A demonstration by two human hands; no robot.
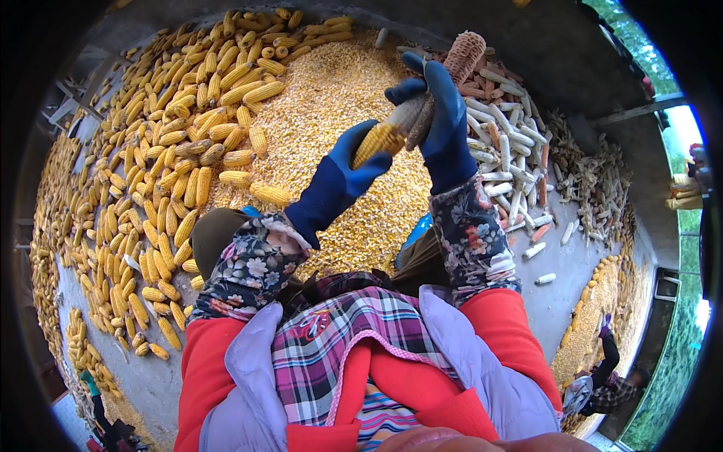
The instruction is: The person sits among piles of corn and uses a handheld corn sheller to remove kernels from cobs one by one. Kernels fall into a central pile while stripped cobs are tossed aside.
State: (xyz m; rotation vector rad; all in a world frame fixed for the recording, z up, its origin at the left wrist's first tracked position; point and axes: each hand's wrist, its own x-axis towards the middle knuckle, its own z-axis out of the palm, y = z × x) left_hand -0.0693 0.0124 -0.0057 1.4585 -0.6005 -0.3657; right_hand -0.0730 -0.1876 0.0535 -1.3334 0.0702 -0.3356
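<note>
Both my hands wear blue gloves and meet above a heap of loose corn kernels (339, 98). My left hand (339, 173) is closed round the lower end of an ear of corn (379, 142). Yellow kernels cover that end, while the upper part is bare and pale. In my right hand (446, 128) is a reddish-brown bare cob (465, 57), its ridged end sticking out past the fingers. A brown end below the palm, seemingly of the same cob, presses against the ear. The right palm hides the cob's middle.
Whole yellow ears (166, 181) lie piled along the left. White and reddish bare cobs (512, 151) are heaped at the right, beside dry husks (595, 177). Two people work farther off: one at the lower right (610, 388), one at the lower left (113, 429).
</note>
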